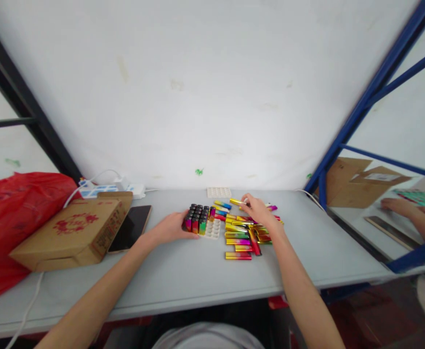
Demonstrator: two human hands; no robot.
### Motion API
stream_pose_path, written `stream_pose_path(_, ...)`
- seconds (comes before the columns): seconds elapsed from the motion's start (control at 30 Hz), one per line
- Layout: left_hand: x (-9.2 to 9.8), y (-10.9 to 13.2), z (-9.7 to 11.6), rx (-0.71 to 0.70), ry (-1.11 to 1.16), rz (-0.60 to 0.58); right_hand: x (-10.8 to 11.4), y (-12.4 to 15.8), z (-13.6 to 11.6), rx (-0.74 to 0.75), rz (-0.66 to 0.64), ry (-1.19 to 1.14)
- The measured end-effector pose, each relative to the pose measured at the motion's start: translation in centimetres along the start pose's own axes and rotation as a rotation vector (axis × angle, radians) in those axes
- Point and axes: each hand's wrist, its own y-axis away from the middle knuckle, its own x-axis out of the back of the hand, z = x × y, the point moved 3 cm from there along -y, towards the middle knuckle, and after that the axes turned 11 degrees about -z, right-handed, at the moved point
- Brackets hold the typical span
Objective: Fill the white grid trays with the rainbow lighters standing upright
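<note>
Upright lighters (195,218) with black tops and shiny coloured bodies stand in rows in the left part of a white tray (212,230) with round holes. Bare holes show on the tray's right side. My left hand (178,227) is closed around the left end of the tray, thumb at the front; its far fingers are partly hidden. A loose pile of shiny yellow, red, green and purple lighters (238,242) lies to the right of the tray. Over the back of that pile, my right hand (255,207) pinches a yellow lighter (236,201) by its right end.
A second white tray (218,192) lies by the wall. At left are a dark tablet-like slab (132,227), a cardboard box (72,228), a red plastic bag (19,218) and power strips (98,190). A blue frame (359,116) borders the right, with another person's hands (401,206) beyond.
</note>
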Motion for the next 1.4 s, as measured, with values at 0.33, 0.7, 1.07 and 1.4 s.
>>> stream_pose_path(0.33,-0.1,0.0,-0.2,-0.008,0.02,0.011,-1.0,-1.1,-3.8,0.05,0.204,-0.682)
stream_pose_path(0.7,-0.3,-0.2,-0.4,-0.028,0.028,0.0,-2.8,-0.7,-7.0,0.003,0.054,-0.771)
stream_pose_path(1.07,-0.2,-0.2,-0.5,-0.045,0.006,0.006,-3.6,-0.2,-7.9,0.0,0.304,-0.404)
stream_pose_path(1.4,-0.3,-0.1,-0.4,-0.042,0.024,0.006,-3.0,0.4,-8.9,0.083,0.188,-0.395)
